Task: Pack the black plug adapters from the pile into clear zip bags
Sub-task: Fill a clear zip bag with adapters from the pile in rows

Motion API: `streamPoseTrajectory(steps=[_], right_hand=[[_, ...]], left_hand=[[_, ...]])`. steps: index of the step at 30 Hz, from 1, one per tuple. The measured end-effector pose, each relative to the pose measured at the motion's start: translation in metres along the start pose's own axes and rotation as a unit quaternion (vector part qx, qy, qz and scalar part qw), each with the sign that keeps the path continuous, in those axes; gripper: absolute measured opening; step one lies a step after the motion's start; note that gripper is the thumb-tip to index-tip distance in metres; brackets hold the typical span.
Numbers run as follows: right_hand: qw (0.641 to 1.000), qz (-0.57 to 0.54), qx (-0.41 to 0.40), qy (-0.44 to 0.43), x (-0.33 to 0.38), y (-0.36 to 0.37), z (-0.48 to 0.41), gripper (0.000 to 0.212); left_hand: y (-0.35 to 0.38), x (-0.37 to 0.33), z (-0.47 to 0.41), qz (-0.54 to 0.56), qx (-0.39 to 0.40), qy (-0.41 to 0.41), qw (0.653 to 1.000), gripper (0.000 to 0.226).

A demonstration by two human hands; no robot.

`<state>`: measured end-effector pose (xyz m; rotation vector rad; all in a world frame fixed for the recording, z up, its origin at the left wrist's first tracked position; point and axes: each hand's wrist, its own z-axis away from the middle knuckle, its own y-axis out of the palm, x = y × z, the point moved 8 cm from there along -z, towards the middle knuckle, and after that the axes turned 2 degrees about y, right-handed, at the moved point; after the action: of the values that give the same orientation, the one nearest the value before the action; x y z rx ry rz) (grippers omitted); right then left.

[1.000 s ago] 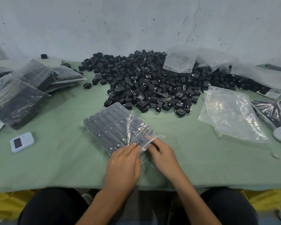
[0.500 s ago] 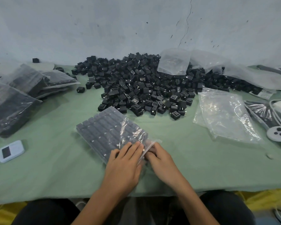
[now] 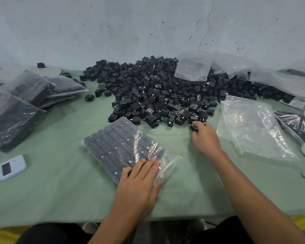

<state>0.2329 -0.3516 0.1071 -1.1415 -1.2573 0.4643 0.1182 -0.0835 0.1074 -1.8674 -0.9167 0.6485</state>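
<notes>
The zip bag [image 3: 120, 147] in work lies flat at the centre of the table [image 3: 60, 191], long axis running from 10 o'clock to 4 o'clock. It is clear, glossy film, creased and glinting toward its near end, and holds black plug adapters packed edge to edge in straight rows as 1 flat layer. The left hand [image 3: 139, 182] rests on the bag's 5 o'clock corner, fingers straight and pressed together, palm down on the film. The pile [image 3: 157, 92] of loose black plug adapters sits at 12 o'clock to 1 o'clock of the bag, against the wall [image 3: 148, 29]; the pieces are small matte cubes, some showing metal prongs or a recessed face. At the pile's near edge, the right hand [image 3: 205, 136] pinches 1 loose adapter [image 3: 193, 127] between thumb and curled fingers. A stack of empty clear bags [image 3: 252, 127] lies at 3 o'clock, just beside the right hand. Another empty bag [image 3: 192, 66] lies crumpled on top of the pile. At 9 o'clock to 10 o'clock, filled bags [image 3: 16, 106] are stacked overlapping. A small pale-blue device [image 3: 11, 167] with a dark screen lies at 8 o'clock; any marking on it is too small to read. The table covering is smooth green cloth; the wall is grey, scuffed and cracked.
</notes>
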Motion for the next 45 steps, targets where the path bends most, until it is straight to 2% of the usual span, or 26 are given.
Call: streamPoseTrajectory(steps=[9,14,18,20,24,27,30,33,36,41,43,45], right_hand=[[1.000,-0.008,-0.016,-0.017,-0.006,0.005,-0.006,0.005],[1.000,-0.006,-0.015,-0.002,-0.009,0.001,-0.003,0.021],[0.998,-0.040,0.040,0.008,-0.005,-0.004,0.012,0.036],[0.990,-0.123,0.055,0.030,-0.006,-0.011,0.029,0.027],[0.945,-0.315,0.054,0.077,-0.013,-0.019,0.085,0.006],[0.882,-0.451,0.107,0.089,-0.011,-0.013,0.131,0.002],[0.811,-0.544,0.189,0.103,0.002,-0.002,0.163,0.011],[0.737,-0.629,0.208,0.133,0.012,0.006,0.174,0.026],[0.687,-0.668,0.226,0.174,0.013,0.017,0.180,0.032],[0.668,-0.688,0.229,0.169,0.013,0.019,0.188,0.036],[0.684,-0.672,0.238,0.155,0.015,0.017,0.190,0.033],[0.736,-0.621,0.242,0.121,0.018,0.011,0.191,0.032]], left_hand=[[-0.002,-0.001,0.001,0.003,-0.013,0.000,1.000,0.046],[0.001,0.001,0.001,0.014,0.001,-0.009,1.000,0.046],[0.000,0.001,0.001,0.021,-0.003,-0.012,1.000,0.045],[-0.003,0.000,-0.002,0.020,-0.009,-0.019,1.000,0.044],[-0.010,-0.003,-0.011,0.018,-0.002,-0.045,0.999,0.039],[-0.011,-0.004,-0.016,0.037,0.015,-0.058,0.998,0.031],[-0.011,-0.002,-0.017,0.049,0.031,-0.072,0.996,0.031],[-0.009,-0.002,-0.016,0.053,0.039,-0.076,0.995,0.030],[-0.008,-0.001,-0.016,0.049,0.032,-0.074,0.996,0.029],[-0.007,0.001,-0.015,0.053,0.031,-0.082,0.995,0.034],[-0.007,0.002,-0.016,0.055,0.033,-0.083,0.994,0.033],[-0.006,0.002,-0.017,0.057,0.036,-0.084,0.994,0.033]])
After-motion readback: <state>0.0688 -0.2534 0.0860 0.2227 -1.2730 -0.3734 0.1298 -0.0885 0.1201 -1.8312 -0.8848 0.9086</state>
